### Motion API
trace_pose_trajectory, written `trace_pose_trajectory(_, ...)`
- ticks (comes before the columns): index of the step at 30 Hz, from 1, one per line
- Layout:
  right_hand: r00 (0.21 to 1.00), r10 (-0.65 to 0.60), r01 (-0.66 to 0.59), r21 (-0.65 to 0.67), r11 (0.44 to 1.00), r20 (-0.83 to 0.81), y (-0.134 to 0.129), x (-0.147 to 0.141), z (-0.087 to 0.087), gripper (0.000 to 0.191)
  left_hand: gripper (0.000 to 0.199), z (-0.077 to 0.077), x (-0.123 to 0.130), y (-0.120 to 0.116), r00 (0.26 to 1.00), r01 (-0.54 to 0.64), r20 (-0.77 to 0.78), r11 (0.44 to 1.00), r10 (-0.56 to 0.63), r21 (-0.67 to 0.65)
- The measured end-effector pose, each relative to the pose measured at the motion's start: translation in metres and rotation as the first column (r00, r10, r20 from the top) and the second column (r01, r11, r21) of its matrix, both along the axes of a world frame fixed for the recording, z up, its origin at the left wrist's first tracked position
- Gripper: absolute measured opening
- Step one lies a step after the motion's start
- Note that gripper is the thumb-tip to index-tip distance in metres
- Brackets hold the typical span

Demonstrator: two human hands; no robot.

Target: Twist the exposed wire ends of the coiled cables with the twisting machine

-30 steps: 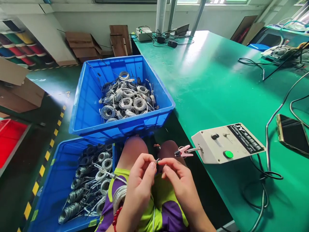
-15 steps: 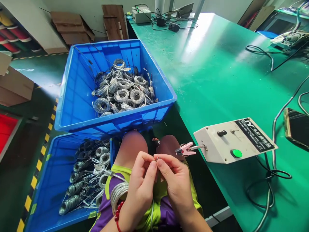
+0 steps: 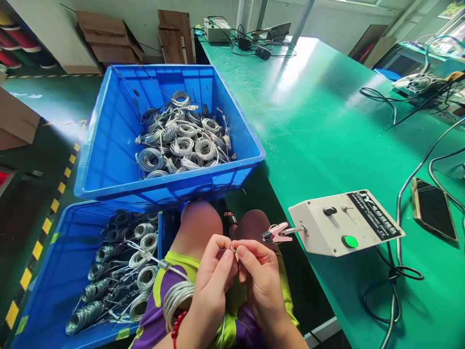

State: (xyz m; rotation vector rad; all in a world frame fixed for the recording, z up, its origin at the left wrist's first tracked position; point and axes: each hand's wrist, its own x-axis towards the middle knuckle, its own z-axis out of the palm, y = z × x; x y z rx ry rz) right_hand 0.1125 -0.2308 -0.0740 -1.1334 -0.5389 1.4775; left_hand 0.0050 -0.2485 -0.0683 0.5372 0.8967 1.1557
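Pinching fine, coloured wire ends [image 3: 234, 249] between thumb and forefinger, the left hand [image 3: 213, 278] and the right hand [image 3: 264, 281] meet above the lap, fingertips closed on the wires and almost touching each other. The fingers hide most of the wires, so their exact count is unclear. At 8 o'clock from the fingertips, a round coil of clear-jacketed silvery cable [image 3: 178, 298] lies against the left wrist, just beside a red beaded bracelet [image 3: 178, 324].

At 11 o'clock stands a large blue plastic bin [image 3: 167, 185] heaped with silvery cable coils [image 3: 205, 149]. A second blue plastic bin [image 3: 43, 286], lower and at 9 o'clock, holds more coils in loose rows, some of them in shade.

Between 2 and 3 o'clock, near the right hand but apart from it, a small pink clip with dark tips [image 3: 279, 233] sits on a metal shaft. The shaft juts from an off-white metal control box [image 3: 319, 230] with a black knob [image 3: 330, 211], a small toggle switch [image 3: 347, 208] and a round green button [image 3: 349, 241]. The box rests at the near edge of the glossy green worktop [image 3: 308, 145]. Farther out, toward 3 o'clock, a gold-edged smartphone [image 3: 436, 208] lies beside cables.
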Motion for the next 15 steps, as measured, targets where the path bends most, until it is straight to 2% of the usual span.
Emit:
trace_pose_trajectory(3, 1.0, 0.012, -0.012, 0.001, 1.0, -0.002, 0.0, 0.002, -0.002, 0.036, 0.038, 0.0, 0.0, 0.002, 0.999, -0.001, 0.033, 1.0, 0.001, -0.006)
trace_pose_trajectory(8, 0.986, -0.003, -0.008, -0.064, 0.998, -0.165, 0.002, 0.003, -0.005, 0.034, 0.04, -0.002, -0.001, 0.005, 1.0, 0.018, 0.018, 1.0, -0.018, -0.007)
trace_pose_trajectory(15, 0.962, -0.007, -0.016, -0.08, 0.997, -0.274, -0.001, 0.003, -0.017, 0.042, 0.042, -0.001, -0.007, 0.003, 0.997, 0.074, 0.037, 0.997, -0.074, -0.002)
